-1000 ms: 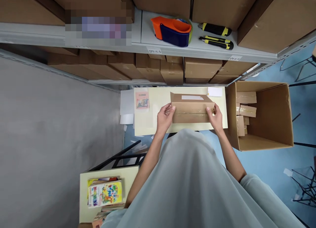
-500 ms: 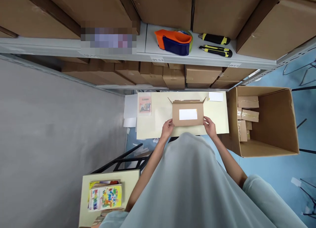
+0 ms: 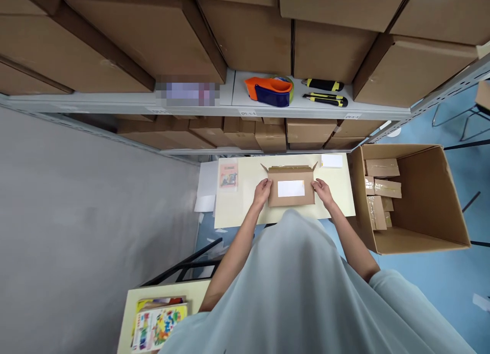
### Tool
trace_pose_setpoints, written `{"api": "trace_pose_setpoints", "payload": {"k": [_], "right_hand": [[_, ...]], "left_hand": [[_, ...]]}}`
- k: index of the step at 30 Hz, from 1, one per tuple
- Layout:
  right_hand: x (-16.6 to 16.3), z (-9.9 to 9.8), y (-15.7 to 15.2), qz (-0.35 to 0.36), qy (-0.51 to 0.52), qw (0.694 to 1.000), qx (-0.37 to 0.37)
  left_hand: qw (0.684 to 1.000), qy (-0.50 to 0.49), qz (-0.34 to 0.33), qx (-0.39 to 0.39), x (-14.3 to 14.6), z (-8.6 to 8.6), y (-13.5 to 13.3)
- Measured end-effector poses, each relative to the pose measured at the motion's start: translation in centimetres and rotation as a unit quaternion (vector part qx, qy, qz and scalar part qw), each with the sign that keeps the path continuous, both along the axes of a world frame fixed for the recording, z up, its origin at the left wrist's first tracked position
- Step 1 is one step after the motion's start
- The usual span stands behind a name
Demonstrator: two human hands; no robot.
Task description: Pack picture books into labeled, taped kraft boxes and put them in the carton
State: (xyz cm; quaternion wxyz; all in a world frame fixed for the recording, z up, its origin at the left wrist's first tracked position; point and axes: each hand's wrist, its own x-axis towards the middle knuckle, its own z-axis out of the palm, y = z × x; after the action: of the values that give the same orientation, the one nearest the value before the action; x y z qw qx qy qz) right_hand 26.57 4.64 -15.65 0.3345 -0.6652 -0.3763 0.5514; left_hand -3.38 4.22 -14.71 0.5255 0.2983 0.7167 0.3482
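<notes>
We look down on a small brown cardboard box (image 3: 291,188) with a white label. It lies flat in the middle of the pale yellow bench (image 3: 241,211), its far flaps open. Our left hand (image 3: 262,192) grasps the box's edge at 9 o'clock, and our right hand (image 3: 320,191) grasps the edge at 3 o'clock. At 3 o'clock of the bench stands a large open cardboard carton (image 3: 424,190) holding small parcels. At 12 o'clock, a grey metal shelf (image 3: 237,94) carries an orange and blue tape dispenser (image 3: 270,90).

Warehouse packing station: shelves (image 3: 229,101) of cartons (image 3: 245,37), tape dispenser (image 3: 270,90), box cutters (image 3: 324,92).
</notes>
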Motion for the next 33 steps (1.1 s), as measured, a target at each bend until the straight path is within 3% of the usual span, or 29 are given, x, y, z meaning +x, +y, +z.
{"api": "trace_pose_setpoints", "payload": {"k": [8,11,15,18,21,25,29,33], "right_hand": [[0.6,3.8,-3.1,-0.020,0.009,0.997,0.071],[0.8,3.9,-4.3,0.001,0.002,0.998,0.064],[1.1,3.5,-5.4,0.005,0.012,1.000,0.023],[1.5,4.5,-5.9,-0.022,-0.032,0.998,0.042],[1.6,7.3,-6.4,-0.033,-0.154,0.978,0.138],[0.6,10.6,-6.1,0.079,-0.227,0.944,0.226],[-0.1,9.7,-4.5,0.168,-0.271,0.923,0.216],[1.0,6.6,-3.5,0.143,-0.295,0.932,0.157]], "left_hand": [[0.994,0.033,0.010,0.105,0.0,4.4,-3.2],[0.995,0.016,0.007,0.102,0.0,4.0,-4.6],[0.998,-0.022,0.038,0.036,-0.3,2.2,-6.0],[0.996,0.022,0.088,0.024,-0.8,2.4,-6.9],[0.974,0.155,0.115,0.118,-1.3,4.7,-7.3],[0.956,0.207,0.020,0.208,-1.3,8.0,-6.4],[0.959,0.181,-0.114,0.188,-0.8,8.0,-4.8],[0.959,0.197,-0.108,0.173,-0.8,5.8,-4.8]]}}
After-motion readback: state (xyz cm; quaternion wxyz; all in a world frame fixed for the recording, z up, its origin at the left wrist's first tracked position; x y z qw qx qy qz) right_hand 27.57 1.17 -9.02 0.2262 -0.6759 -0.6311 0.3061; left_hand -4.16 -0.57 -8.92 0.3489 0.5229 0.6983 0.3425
